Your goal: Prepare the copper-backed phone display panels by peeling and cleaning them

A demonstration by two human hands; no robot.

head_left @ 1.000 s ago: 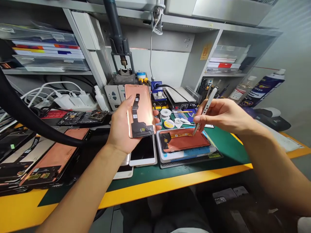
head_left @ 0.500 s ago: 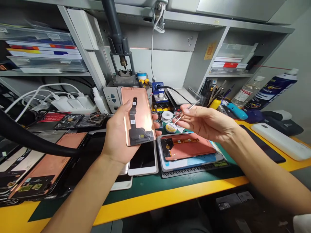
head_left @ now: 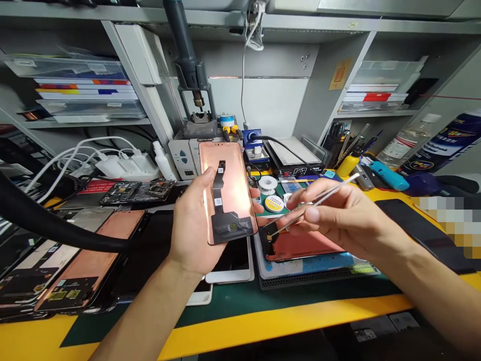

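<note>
My left hand (head_left: 193, 220) is closed around a phone screen (head_left: 236, 185), its copper-coloured back facing me. A black flex cable (head_left: 218, 188) runs down that back to a dark strip at the lower end. Between the fingers of my right hand (head_left: 338, 213) is a pair of metal tweezers (head_left: 326, 194), their tips pointing left and down. Below the tips lies a second copper-backed phone screen (head_left: 304, 244), partly hidden by my right hand. It rests on a blue and white box (head_left: 323, 263). Whether the tips touch this screen I cannot tell.
At left, more copper-backed screens (head_left: 95, 245) lie in a row, with a thick black hose (head_left: 67, 230) crossing over them. A white-framed device (head_left: 233, 276) is under my left hand. Behind stand a solder spool (head_left: 267, 185), a yellow-labelled tin (head_left: 274, 203) and a spray can (head_left: 443, 145).
My right hand has come lower, and the tweezers now reach over the screen on the box. The view has shifted slightly. My left hand still holds its screen.
</note>
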